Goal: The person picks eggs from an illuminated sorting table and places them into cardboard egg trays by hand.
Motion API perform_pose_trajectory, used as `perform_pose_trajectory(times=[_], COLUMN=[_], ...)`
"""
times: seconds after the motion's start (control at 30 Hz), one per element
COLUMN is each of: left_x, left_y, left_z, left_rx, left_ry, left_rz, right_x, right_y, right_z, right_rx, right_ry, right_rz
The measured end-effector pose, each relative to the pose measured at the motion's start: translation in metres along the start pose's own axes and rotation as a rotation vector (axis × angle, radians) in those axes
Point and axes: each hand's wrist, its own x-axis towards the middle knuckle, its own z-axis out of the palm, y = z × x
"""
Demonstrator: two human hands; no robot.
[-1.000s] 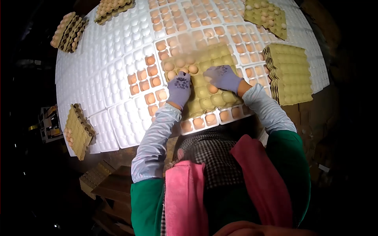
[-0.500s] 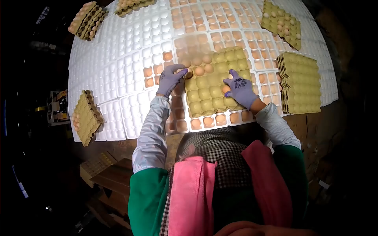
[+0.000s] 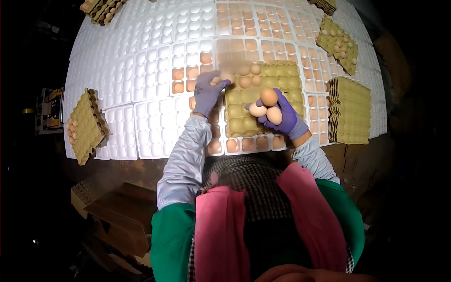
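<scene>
My right hand, in a purple glove, is turned palm up and cradles three brown eggs above a yellowish pulp egg tray. Several eggs sit in the far left cups of that tray; most other visible cups hold none. My left hand, gloved too, is at the tray's left edge, with its thumb and fingers curled around an egg. Its grip is partly blurred. Under the tray lie white plastic egg trays, some with eggs in their pockets.
A stack of pulp trays stands at the right. Other pulp trays with eggs lie at the right back, the left front and the far left corner. A cardboard box is below the table's left front.
My right hand has turned from palm down on the pulp tray to palm up, now showing three eggs in it. My left hand remains by the tray's left edge. The view has shifted slightly.
</scene>
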Motion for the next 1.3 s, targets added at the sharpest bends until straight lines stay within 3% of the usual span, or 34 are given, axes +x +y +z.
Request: perform_pose_trajectory(times=[0.03, 0.07, 0.13, 0.17, 0.2, 0.27, 0.3, 0.33, 0.37, 0.4, 0.43, 0.47, 0.57, 0.7, 0.83, 0.97, 1.03, 1.07, 1.1, 1.2, 1.23, 1.27, 1.3], left_x=[-0.008, -0.026, -0.079, -0.105, -0.128, -0.171, -0.188, -0.2, -0.212, -0.221, -0.224, -0.227, -0.236, -0.232, -0.227, -0.189, -0.172, -0.17, -0.17, -0.18, -0.175, -0.16, -0.137], left_y=[0.04, 0.027, -0.01, -0.027, -0.034, -0.015, -0.01, -0.006, -0.008, -0.007, 0.01, 0.014, -0.006, -0.013, -0.036, -0.028, -0.046, -0.071, -0.084, -0.094, -0.086, -0.071, -0.052], left_z=[-0.047, -0.068, -0.123, -0.154, -0.179, -0.203, -0.203, -0.2, -0.187, -0.168, -0.153, -0.139, -0.12, -0.136, -0.149, -0.151, -0.136, -0.125, -0.119, -0.112, -0.112, -0.111, -0.107], left_rx=[-0.534, -0.976, -1.17, -1.277, -1.415, -1.139, -0.921, -0.705, -0.261, 0.182, 0.317, 0.48, 0.575, 0.576, 0.585, 0.252, 0.41, 0.578, 0.663, 0.608, 0.611, 0.497, 0.387], left_ry=[-0.201, -0.085, 0.037, 0.082, 0.088, 0.248, 0.221, 0.194, 0.24, 0.271, 0.249, 0.216, 0.084, 0.212, -0.036, 0.348, 0.35, 0.299, 0.144, 0.2, 0.215, 0.156, 0.099], left_rz=[-0.479, -0.441, -0.447, -0.45, -0.46, -0.555, -0.61, -0.659, -0.494, -0.323, -0.492, -0.484, -0.529, -0.5, -0.487, -0.457, -0.33, -0.223, -0.165, -0.127, -0.081, -0.044, -0.014], right_x=[0.002, 0.009, 0.021, 0.028, 0.034, 0.046, 0.059, 0.068, 0.078, 0.088, 0.094, 0.099, 0.099, 0.105, 0.124, 0.16, 0.173, 0.177, 0.175, 0.142, 0.128, 0.118, 0.108], right_y=[-0.001, 0.007, 0.023, 0.022, 0.021, 0.02, 0.03, 0.024, 0.018, 0.036, 0.042, 0.047, 0.076, 0.089, 0.107, 0.104, 0.126, 0.144, 0.14, 0.076, 0.061, 0.047, 0.039], right_z=[0.017, 0.022, 0.032, 0.041, 0.054, 0.079, 0.094, 0.112, 0.13, 0.141, 0.151, 0.162, 0.198, 0.204, 0.206, 0.209, 0.205, 0.197, 0.189, 0.136, 0.102, 0.075, 0.039], right_rx=[-0.025, 0.034, 0.148, 0.347, 0.309, 0.241, 0.108, -0.006, -0.121, -0.425, -0.615, -0.806, -1.159, -1.055, -1.298, -0.861, -1.142, -1.379, -1.341, -1.051, -1.233, -1.095, -1.208], right_ry=[0.011, -0.032, -0.107, -0.14, -0.126, -0.101, -0.211, -0.264, -0.318, -0.351, -0.425, -0.499, -0.579, -0.479, -0.536, -0.167, -0.145, -0.152, -0.233, -0.161, -0.057, 0.127, 0.199], right_rz=[-0.084, -0.03, 0.086, 0.31, 0.397, 0.572, 0.408, 0.416, 0.42, 0.105, 0.052, -0.007, -0.047, -0.063, -0.168, -0.302, -0.427, -0.49, -0.497, -0.373, -0.603, -0.353, -0.276])
